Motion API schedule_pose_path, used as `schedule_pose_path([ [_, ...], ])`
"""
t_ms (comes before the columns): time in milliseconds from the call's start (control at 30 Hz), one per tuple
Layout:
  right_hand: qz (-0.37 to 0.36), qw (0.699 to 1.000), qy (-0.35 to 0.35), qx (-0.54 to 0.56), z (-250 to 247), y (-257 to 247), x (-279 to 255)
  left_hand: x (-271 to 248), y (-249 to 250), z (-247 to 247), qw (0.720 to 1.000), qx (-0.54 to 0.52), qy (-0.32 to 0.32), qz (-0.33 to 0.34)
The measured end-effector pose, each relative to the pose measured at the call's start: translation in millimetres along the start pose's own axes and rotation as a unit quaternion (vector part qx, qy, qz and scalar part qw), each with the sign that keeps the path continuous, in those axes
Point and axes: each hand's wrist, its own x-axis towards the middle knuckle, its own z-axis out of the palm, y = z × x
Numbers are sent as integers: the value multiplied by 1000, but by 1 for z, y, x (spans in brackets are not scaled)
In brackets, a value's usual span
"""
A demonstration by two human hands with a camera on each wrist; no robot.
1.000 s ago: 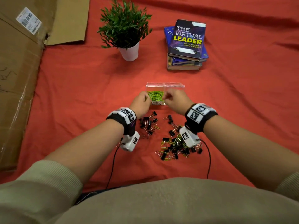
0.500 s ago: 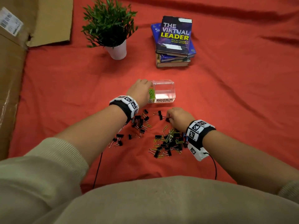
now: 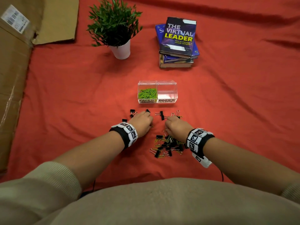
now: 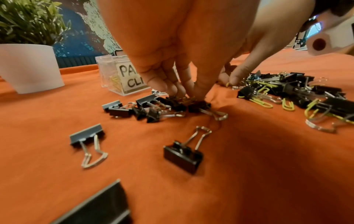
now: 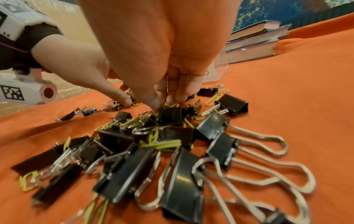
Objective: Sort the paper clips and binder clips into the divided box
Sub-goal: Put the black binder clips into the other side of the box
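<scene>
A clear divided box [image 3: 157,101] stands on the red cloth. Its left half, labelled PAPER CLIPS, holds green paper clips [image 3: 147,93]; the right half [image 3: 167,95], labelled BINDER CLIPS, holds nothing. Just in front of it, my left hand [image 3: 142,123] is down among scattered black binder clips [image 4: 149,109], fingers and thumb pinching one binder clip [image 4: 197,104]. My right hand [image 3: 176,125] reaches into the far edge of the mixed pile [image 3: 168,145], its fingertips [image 5: 153,101] pinching a green paper clip [image 5: 174,105] on top of a binder clip.
A potted plant [image 3: 121,49] and a stack of books [image 3: 177,44] stand behind the box. Flattened cardboard [image 3: 13,78] lies along the left side. Loose binder clips [image 3: 161,115] lie between the box and my hands. A black cable [image 3: 221,175] trails from my right wrist.
Both hands were at the box a second ago. The right dropped to the pile first, then the left came back from the box to the scattered binder clips.
</scene>
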Motion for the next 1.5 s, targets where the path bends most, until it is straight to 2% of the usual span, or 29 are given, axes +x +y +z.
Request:
schedule_pose_path([
  [67, 14, 999, 0, 30, -2, -1, -1, 0, 4, 0, 1000, 10, 2, -1],
  [133, 63, 991, 16, 119, -10, 0, -3, 0, 8, 1, 1000, 13, 2, -7],
  [267, 168, 918, 56, 354, -29, 23, -12, -1, 12, 1, 1000, 9, -2, -15],
  [367, 238, 876, 66, 415, -41, 47, -17, -2, 17, -6, 992, -116, -5, -46],
  [467, 280, 850, 74, 440, -38, 65, -18, 1, 25, -9, 962, -259, 15, -86],
  [500, 283, 857, 76, 424, -35, 67, -18, 2, 29, -11, 952, -291, 22, -93],
  [633, 233, 924, 62, 296, -26, 58, -12, 12, 45, -21, 927, -361, 24, -103],
  [733, 193, 954, 67, 218, -20, 49, -8, 20, 56, -25, 917, -382, 19, -114],
  [800, 178, 964, 78, 180, -14, 48, -7, 23, 61, -21, 914, -388, 13, -122],
  [867, 180, 967, 74, 167, -10, 46, -6, 22, 63, -17, 928, -353, -19, -116],
  [933, 185, 969, 63, 153, -8, 44, -6, 17, 59, -11, 961, -255, -69, -78],
  [1000, 188, 971, 58, 137, -9, 41, -5, 11, 53, -5, 979, -172, -102, -35],
  [1100, 186, 975, 47, 115, -8, 35, -6, 5, 43, -1, 985, -132, -108, -17],
  [1200, 191, 973, 52, 121, -8, 34, -8, 1, 31, -3, 982, -157, -88, -50],
  [1300, 229, 938, 74, 249, -12, 41, -10, -2, 17, -7, 980, -166, -36, -99],
  [1400, 260, 871, 77, 409, -21, 48, -13, -5, 11, -9, 975, -182, 17, -129],
  [1467, 273, 821, 78, 496, -28, 53, -14, -9, 16, -10, 976, -179, 26, -120],
  [1500, 277, 807, 80, 515, -29, 54, -14, -11, 20, -10, 978, -171, 21, -115],
])
